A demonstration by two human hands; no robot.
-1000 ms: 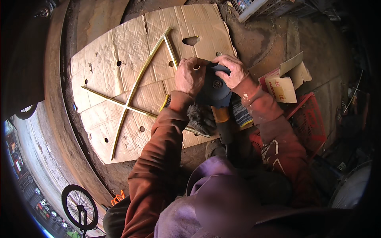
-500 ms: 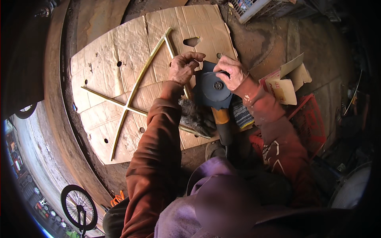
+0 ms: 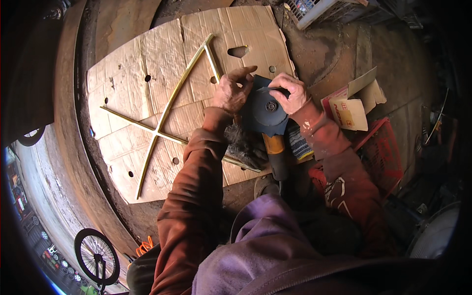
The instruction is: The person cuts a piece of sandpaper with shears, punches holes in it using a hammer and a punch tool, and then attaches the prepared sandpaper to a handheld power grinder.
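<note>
An angle grinder (image 3: 279,164) with a dark body and an amber collar stands below my hands, its round disc facing up. Over the disc lies a dark grey sheet of sandpaper (image 3: 263,119) with ragged edges, and a hub nut shows at its centre. My right hand (image 3: 294,93) pinches the sheet's upper right edge between thumb and fingers. My left hand (image 3: 233,91) is beside the sheet's upper left edge, index finger stretched out and thumb apart from it. Below the left wrist rests a blackened work glove (image 3: 244,147).
Gold-coloured metal tubing (image 3: 169,105), joined in a crossed, curved frame, lies on flattened cardboard (image 3: 135,64) with holes. To the right are an opened small carton (image 3: 351,113), a red plastic crate (image 3: 388,152) and a striped knitted cloth (image 3: 299,141). A grey crate (image 3: 314,12) stands at the far right.
My left hand has shifted slightly and its thumb and index finger look more spread. My right hand has moved slightly right, still pinching the sandpaper. The grinder has stayed about where it was.
</note>
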